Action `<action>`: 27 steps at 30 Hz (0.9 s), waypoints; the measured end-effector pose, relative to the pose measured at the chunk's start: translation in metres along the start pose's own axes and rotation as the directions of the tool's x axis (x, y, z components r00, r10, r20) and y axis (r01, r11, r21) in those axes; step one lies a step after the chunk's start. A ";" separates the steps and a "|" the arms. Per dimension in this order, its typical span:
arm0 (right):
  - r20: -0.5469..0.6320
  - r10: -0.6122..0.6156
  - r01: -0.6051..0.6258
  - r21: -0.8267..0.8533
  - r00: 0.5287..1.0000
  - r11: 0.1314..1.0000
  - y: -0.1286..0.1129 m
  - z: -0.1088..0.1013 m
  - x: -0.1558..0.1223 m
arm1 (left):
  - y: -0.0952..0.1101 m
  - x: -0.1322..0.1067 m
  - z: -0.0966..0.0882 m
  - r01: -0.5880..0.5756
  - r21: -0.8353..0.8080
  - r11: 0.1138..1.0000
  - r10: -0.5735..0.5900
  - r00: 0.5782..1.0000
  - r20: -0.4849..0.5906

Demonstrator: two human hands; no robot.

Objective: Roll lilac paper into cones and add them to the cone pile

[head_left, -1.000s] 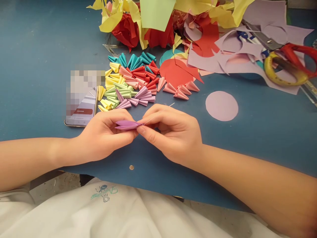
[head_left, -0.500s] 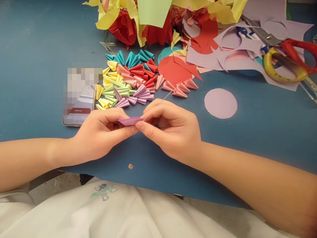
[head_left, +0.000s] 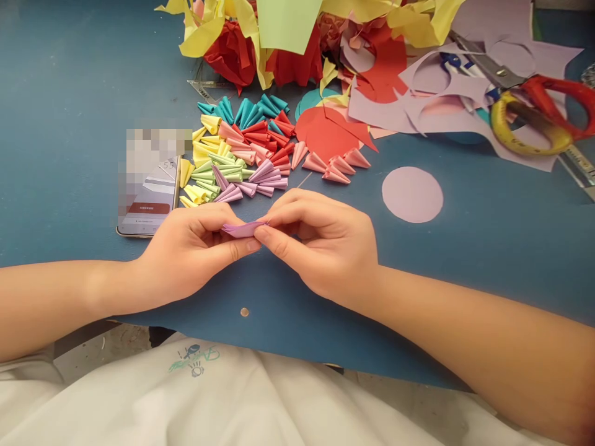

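A folded piece of light purple paper (head_left: 242,230) is held in the air in front of me, between my hands. My left hand (head_left: 195,248) pinches its left part between thumb and fingers. At its right end, the thumb and index finger of my right hand (head_left: 320,241) are closed on the paper. A thin, straight stick (head_left: 305,180) pokes up from behind my right hand; its lower part is hidden by the fingers. Just beyond my hands lies a cluster of small rolled paper cones (head_left: 223,162) in purple, green, yellow, pink, red and teal.
A flat purple paper circle (head_left: 413,194) lies to the right. Scissors (head_left: 515,87) rest on purple paper offcuts (head_left: 385,110) at the back right. A phone (head_left: 145,210) lies left of the cones, and red paper circles (head_left: 325,133) behind. Crumpled yellow and red paper (head_left: 232,56) stands farther back.
The thin stick shows less above my right hand, and its lower end near the paper is now covered by my fingers. My right fingertips have closed in on the paper's right end.
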State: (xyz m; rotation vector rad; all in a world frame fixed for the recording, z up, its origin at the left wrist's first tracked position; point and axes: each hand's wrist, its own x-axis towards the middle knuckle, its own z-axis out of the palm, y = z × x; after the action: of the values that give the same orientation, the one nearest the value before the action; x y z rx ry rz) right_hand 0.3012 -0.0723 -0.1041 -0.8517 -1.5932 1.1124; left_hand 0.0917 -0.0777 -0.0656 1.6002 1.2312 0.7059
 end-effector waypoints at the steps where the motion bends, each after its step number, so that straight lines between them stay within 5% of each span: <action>1: 0.003 -0.001 0.001 -0.004 1.000 1.000 0.000 0.000 0.000 | 0.000 0.000 0.000 -0.017 0.000 1.000 0.017 1.000 0.001; 11: -0.038 -0.107 0.109 0.045 0.993 0.993 0.001 0.000 0.000 | 0.001 0.001 0.002 -0.033 -0.087 0.996 0.035 0.999 0.024; 16: -0.250 -0.327 0.327 -0.045 0.911 0.944 -0.004 0.001 0.008 | 0.001 0.001 0.001 -0.009 -0.077 0.997 0.014 0.997 0.071; 20: -0.388 -0.212 0.271 0.103 0.897 0.957 -0.012 0.002 0.017 | -0.005 0.001 -0.001 -0.022 -0.113 0.993 0.040 0.986 0.159; 27: -0.384 -0.152 0.212 0.119 0.911 0.970 -0.033 -0.022 0.024 | -0.021 0.003 -0.001 0.102 -0.434 0.895 -0.033 0.986 0.164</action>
State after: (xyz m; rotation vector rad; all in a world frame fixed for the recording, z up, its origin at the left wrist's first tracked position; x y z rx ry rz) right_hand 0.3153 -0.0557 -0.0630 -0.7389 -1.2226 0.8696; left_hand 0.0840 -0.0739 -0.0846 1.2033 0.9270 0.7417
